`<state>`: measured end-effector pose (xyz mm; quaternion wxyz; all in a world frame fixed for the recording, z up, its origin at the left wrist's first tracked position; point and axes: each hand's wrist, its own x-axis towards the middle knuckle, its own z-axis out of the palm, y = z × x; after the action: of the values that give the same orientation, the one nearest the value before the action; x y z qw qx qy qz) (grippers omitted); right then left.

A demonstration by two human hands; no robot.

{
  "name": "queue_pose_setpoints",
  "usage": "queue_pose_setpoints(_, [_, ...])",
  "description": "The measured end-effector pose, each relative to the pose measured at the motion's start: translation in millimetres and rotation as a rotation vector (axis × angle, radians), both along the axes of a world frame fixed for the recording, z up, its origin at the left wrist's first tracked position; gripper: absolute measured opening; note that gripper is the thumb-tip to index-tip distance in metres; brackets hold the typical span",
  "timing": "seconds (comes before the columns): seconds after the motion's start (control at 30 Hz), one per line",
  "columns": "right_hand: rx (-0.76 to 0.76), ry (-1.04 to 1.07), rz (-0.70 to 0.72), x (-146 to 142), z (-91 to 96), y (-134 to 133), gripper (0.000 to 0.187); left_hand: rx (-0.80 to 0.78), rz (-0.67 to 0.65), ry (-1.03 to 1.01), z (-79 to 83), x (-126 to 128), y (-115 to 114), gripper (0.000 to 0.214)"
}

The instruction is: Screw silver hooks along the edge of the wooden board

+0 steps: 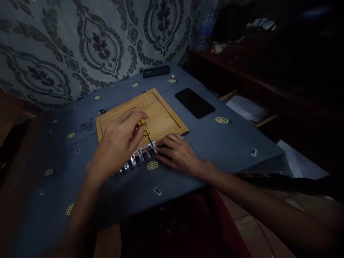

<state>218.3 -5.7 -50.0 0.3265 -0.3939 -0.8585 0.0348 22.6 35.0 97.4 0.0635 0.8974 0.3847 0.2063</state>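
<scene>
Near edge of the table [231, 147]: row of metal hooks [141, 154] ran along the board's near edge, shiny curls hanging toward the person. Right hand [178, 153] lay low at the row's right end, fingers bunched narrow, fingertips right by the last hook; could not tell if they pinched it. Left hand [116, 138] was above the row's left part, thumb and fingers closed around the yellow handle of a screwdriver [146, 132]. Its shaft slanted down out of the grip; tip met the row's right end, just left of the right fingertips. Board [161, 116], wooden with a raised rim, lay flat mid-table, partly behind the left hand. Small metal item [86, 126] sat toward the left edge. Phone [195, 103], dark, lay right of the board, toward the right edge. Black case [156, 71] lay at the far edge, by the patterned wall [102, 46].
</scene>
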Motion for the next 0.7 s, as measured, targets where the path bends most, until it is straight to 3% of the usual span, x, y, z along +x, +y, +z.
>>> queue_pose_setpoints(0.3, [0.002, 0.000, -0.002, -0.3, -1.6, 0.6, 0.022, 0.031, 0.041, -0.002, -2.3, 0.7, 1.0, 0.017])
queue_pose_setpoints(0.7, [-0.037, -0.026, 0.001, -0.3, 4.1, 0.3, 0.022, -0.042, 0.041, -0.019, 2.9, -4.3, 1.0, 0.020])
